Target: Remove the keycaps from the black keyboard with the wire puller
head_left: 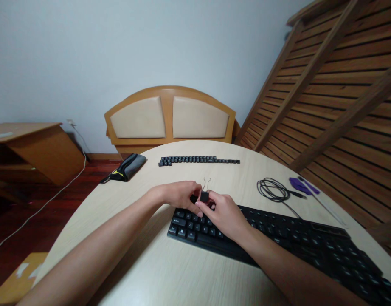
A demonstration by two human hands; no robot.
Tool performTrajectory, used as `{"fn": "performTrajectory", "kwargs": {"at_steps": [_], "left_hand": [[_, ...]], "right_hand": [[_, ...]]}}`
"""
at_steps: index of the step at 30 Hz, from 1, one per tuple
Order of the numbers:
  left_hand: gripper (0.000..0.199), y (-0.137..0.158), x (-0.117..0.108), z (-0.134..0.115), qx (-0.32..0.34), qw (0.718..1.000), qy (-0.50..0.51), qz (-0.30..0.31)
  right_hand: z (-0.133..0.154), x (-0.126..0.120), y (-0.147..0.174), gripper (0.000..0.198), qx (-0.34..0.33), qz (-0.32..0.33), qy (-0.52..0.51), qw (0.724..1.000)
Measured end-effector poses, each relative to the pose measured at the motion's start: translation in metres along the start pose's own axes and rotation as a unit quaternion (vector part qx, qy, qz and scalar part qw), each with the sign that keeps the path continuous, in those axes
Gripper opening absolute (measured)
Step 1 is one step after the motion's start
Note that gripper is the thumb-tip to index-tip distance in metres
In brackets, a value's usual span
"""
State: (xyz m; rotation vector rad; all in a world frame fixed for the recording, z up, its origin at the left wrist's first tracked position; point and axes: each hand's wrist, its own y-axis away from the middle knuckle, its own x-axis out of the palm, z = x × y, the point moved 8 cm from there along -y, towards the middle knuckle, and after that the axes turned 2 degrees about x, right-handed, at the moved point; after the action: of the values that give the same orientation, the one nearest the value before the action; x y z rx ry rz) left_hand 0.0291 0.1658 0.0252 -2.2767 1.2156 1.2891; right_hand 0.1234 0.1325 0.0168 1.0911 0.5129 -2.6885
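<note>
My left hand [182, 195] and my right hand [227, 212] meet over the left part of a black keyboard [211, 244]. Between my right thumb and fingers is a wire keycap puller [204, 196], its small black block facing me and two thin wires pointing away. The left fingers are closed beside it, around a small dark piece [193, 198] that looks like a keycap; most of it is hidden. Under my hands, part of the keyboard's upper left is covered from sight. Farther back, loose black keycaps [189, 160] lie in rows on the table.
A coiled black cable [273, 190] runs to the keyboard. Right of it lie a purple cloth [299, 185] and a thin pale stick [325, 206]. A dark folded pouch [128, 167] rests at the round table's [144, 272] left edge. Behind stands a padded wooden headboard [169, 114].
</note>
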Motion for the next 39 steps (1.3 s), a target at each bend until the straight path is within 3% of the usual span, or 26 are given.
{"fn": "performTrajectory", "kwargs": {"at_steps": [3,9,14,39], "left_hand": [[0.043,0.000,0.000,0.000,0.002,1.000,0.013,0.001],[0.039,-0.002,0.002,0.001,0.022,1.000,0.013,0.002],[0.044,-0.001,0.002,0.004,0.015,1.000,-0.004,-0.001],[0.043,-0.001,0.003,0.001,0.019,0.999,-0.024,0.012]], "right_hand": [[0.002,-0.002,0.000,0.020,-0.002,-0.006,0.008,1.000],[-0.006,0.003,-0.001,0.014,0.007,0.018,-0.158,0.987],[-0.009,0.007,-0.002,0.018,0.019,0.026,-0.216,0.976],[-0.009,0.006,-0.001,0.025,0.027,0.011,-0.206,0.978]]}}
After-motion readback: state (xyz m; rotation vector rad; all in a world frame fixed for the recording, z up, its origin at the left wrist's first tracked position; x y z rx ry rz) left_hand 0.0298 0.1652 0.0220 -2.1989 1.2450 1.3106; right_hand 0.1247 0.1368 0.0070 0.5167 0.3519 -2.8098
